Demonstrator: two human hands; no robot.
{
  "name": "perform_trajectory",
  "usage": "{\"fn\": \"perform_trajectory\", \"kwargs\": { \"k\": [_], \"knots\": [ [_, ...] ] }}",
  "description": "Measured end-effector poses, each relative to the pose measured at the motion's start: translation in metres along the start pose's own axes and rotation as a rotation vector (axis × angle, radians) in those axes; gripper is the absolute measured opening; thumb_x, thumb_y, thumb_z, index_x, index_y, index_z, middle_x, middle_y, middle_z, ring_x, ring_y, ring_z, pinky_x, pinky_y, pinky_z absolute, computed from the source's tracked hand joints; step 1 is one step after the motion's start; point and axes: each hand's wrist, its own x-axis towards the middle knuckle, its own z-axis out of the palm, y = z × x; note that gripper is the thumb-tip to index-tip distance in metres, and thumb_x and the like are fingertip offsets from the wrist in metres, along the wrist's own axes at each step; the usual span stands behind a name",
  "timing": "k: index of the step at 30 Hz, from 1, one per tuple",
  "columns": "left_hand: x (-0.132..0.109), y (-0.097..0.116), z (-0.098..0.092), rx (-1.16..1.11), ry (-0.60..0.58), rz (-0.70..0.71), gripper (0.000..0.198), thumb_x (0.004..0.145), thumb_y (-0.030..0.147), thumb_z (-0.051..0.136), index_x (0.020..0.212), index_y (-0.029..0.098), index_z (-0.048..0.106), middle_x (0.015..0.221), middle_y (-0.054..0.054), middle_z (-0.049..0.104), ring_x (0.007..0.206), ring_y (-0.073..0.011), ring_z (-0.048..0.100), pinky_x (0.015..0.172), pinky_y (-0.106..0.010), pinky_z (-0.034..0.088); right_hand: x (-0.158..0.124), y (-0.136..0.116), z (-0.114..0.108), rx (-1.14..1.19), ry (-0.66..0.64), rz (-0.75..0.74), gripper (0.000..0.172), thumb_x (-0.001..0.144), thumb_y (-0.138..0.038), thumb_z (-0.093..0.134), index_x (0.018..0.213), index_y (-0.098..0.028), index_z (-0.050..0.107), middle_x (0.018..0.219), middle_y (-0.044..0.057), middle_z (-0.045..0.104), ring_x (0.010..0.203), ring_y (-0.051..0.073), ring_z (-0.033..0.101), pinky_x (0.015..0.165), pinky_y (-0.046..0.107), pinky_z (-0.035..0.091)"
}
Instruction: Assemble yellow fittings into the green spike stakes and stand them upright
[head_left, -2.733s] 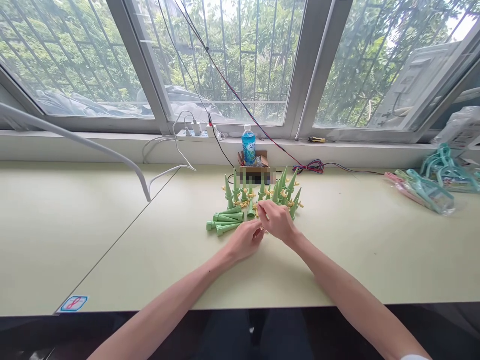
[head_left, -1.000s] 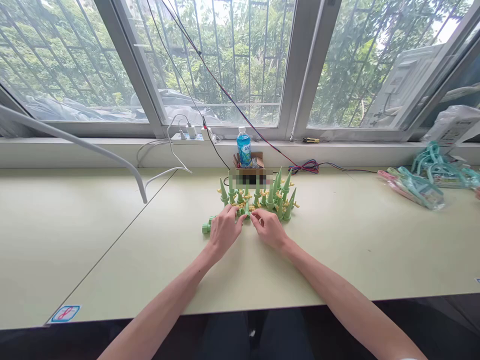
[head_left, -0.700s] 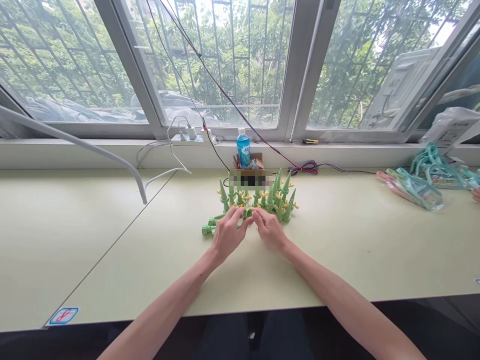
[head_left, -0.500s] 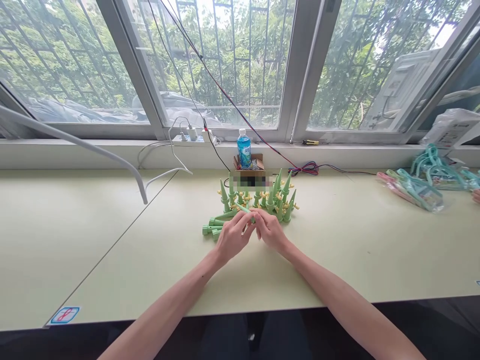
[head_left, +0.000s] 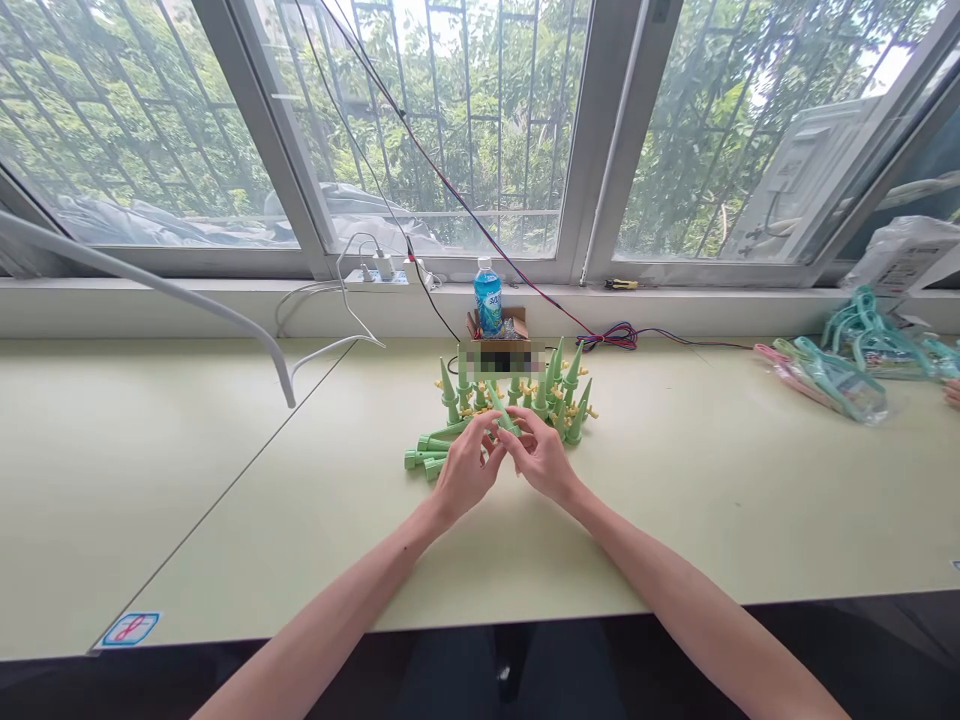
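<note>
Between my two hands, near the middle of the table, is a green spike [head_left: 499, 403] with its tip pointing up and away. My left hand [head_left: 471, 465] has its fingers closed around the lower part of it from the left. From the right, my right hand [head_left: 541, 458] grips the same spike. Several green cones with small yellow valves [head_left: 540, 400] stand upright just behind my hands. More green spikes [head_left: 431, 455] lie on their sides by my left hand.
A blue bottle [head_left: 489, 300] stands by a small cardboard box [head_left: 517, 322] at the back. Coiled cable [head_left: 615, 337] lies to its right. Teal and pink items in plastic [head_left: 840, 380] and part of another person's hand [head_left: 952, 392] are far right. The table [head_left: 675, 480] is pale green.
The spike between my hands has turned from pointing up-left to more upright. My fingers have shifted around it, while my forearms have hardly moved.
</note>
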Motion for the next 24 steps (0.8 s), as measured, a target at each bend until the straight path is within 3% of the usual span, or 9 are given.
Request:
{"fn": "perform_trajectory", "kwargs": {
  "k": [8,12,15,24],
  "knots": [
    [0.01,0.011,-0.013,-0.39,-0.03,-0.178,0.034,0.084,0.028,0.061,0.113,0.023,0.046,0.105,-0.005,0.054,0.062,-0.0075,0.058,0.046,-0.017,0.045,0.001,0.002,-0.002,-0.001,0.021,-0.016,0.046,0.091,-0.046,0.057,0.128,-0.021,0.047,0.098,0.006,0.059,0.045,0.006,0.05,0.044,0.023,0.047],
    [0.014,0.01,-0.016,-0.514,0.008,-0.362,0.027,0.089,0.043,0.055,0.103,0.02,0.054,0.077,0.0,0.057,0.049,-0.0076,0.051,0.038,-0.018,0.037,0.001,0.0,-0.002,-0.033,-0.004,-0.024,0.044,0.09,-0.043,0.058,0.126,-0.021,0.047,0.099,0.005,0.058,0.042,0.004,0.047,0.044,0.022,0.047],
    [0.015,0.009,-0.016,-0.548,0.021,-0.419,0.033,0.091,0.051,0.051,0.091,0.019,0.056,0.054,0.005,0.048,0.039,-0.0072,0.042,0.035,-0.018,0.032,0.0,-0.002,-0.001,-0.053,-0.037,-0.049,0.045,0.089,-0.042,0.06,0.126,-0.022,0.046,0.101,0.004,0.057,0.042,0.003,0.045,0.045,0.022,0.046],
    [0.014,0.012,-0.013,-0.557,-0.029,-0.435,0.037,0.083,0.05,0.065,0.073,0.018,0.05,0.048,0.007,0.043,0.038,-0.0056,0.038,0.036,-0.019,0.028,0.0,-0.003,0.0,-0.09,-0.095,-0.054,0.042,0.091,-0.042,0.057,0.126,-0.021,0.045,0.099,0.005,0.06,0.043,0.005,0.044,0.046,0.023,0.043]
  ]
}}
